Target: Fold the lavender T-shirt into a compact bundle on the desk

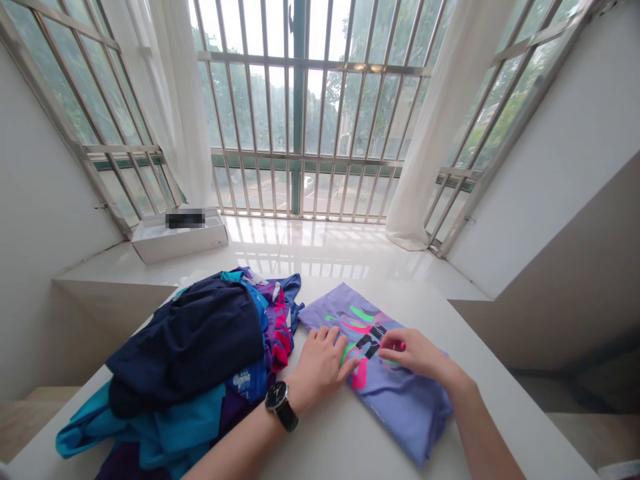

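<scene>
A folded lavender T-shirt (400,400) lies on the white table, its green, pink and black print facing up. My left hand (323,353), with a black-strapped watch (281,405) on the wrist, rests flat on the shirt's left side, fingers stretched out. Over the right part of the print, my right hand (413,350) has its fingers curved towards the thumb in a pinch shape. Whether cloth is between those fingertips is hidden. Left of my hands is a loose heap of clothes, with a dark navy garment (195,340) on top and a teal one (170,427) below.
The white table (480,407) meets a glossy window ledge (320,250). An open white box (175,247) stands on the ledge at the left, its content blurred out. Metal bars cross the window, with white curtains (425,133) hanging at both sides.
</scene>
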Tool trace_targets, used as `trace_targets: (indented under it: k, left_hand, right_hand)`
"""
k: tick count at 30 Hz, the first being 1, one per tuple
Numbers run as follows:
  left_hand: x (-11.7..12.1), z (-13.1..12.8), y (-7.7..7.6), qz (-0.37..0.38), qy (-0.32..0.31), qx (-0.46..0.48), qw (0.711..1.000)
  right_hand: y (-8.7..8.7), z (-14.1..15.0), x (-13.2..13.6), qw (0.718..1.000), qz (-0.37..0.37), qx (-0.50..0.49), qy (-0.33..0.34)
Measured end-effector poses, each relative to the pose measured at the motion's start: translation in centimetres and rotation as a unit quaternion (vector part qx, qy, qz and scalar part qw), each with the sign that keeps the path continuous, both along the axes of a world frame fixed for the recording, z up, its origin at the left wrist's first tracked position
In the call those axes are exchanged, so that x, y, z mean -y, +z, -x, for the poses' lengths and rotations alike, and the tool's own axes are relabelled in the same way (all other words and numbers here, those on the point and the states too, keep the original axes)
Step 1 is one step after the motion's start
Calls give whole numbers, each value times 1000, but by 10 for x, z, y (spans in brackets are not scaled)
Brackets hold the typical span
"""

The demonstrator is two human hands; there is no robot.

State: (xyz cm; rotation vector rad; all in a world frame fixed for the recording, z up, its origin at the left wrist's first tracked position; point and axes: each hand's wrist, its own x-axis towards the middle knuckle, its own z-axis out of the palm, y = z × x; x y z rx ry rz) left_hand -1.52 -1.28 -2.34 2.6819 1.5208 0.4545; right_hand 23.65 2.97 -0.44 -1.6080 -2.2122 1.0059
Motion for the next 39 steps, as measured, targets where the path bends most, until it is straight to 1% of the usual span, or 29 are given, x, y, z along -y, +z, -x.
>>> trace_targets:
  k: [1,3,5,7,9,11,14,16,19,21,23,25,27,28,32,35,39]
  left_hand:
    - [-3,1,-2,1,-8,4,1000]
    - [-9,5,-7,7,-28,11,1000]
    - [-16,9,-12,14,-44,17,999]
    - [-20,10,-15,17,-42,21,999]
    - [-19,9,-15,7,-34,30,999]
    - [-14,4,-11,-8,-34,46,998]
    - [-4,-3,-7,-6,-51,69,996]
    - [-2,-4,-8,10,-44,69,997]
    - [-11,6,-16,44,-10,44,998]
    - [-20,16,-19,57,7,27,998]
    - [-28,25,-18,57,19,15,998]
    - [-30,29,-13,46,18,13,999]
    - [-27,28,-7,29,-1,27,999]
    - [-24,25,-4,23,-21,40,999]
    - [-8,11,7,43,-128,78,988]
    - [-1,7,9,43,-162,64,984]
    - [0,9,5,42,-219,45,974]
  right_hand:
    - [-2,-1,-2,999,-17,32,-18]
    - [-5,-4,-4,995,-17,92,-46]
    - [-4,-5,-5,987,-9,142,-68]
    - [0,-3,-3,978,-3,189,-84]
    - [3,2,-1,971,1,224,-87]
    - [4,9,1,970,-3,232,-72]
    - [0,23,3,976,-21,212,-48]
    - [-6,35,4,978,-51,194,-52]
    - [-15,51,3,977,-113,166,-75]
    - [-20,59,3,978,-137,137,-74]
    - [-25,64,3,985,-137,84,-57]
    - [-29,65,4,991,-125,15,-35]
    - [-32,65,3,992,-115,-39,-22]
    - [-33,65,3,992,-113,-54,-19]
    - [-31,62,1,991,-104,-78,-6]
    - [-25,55,0,992,-88,-89,7]
    - [-21,45,-3,992,-91,-89,-11]
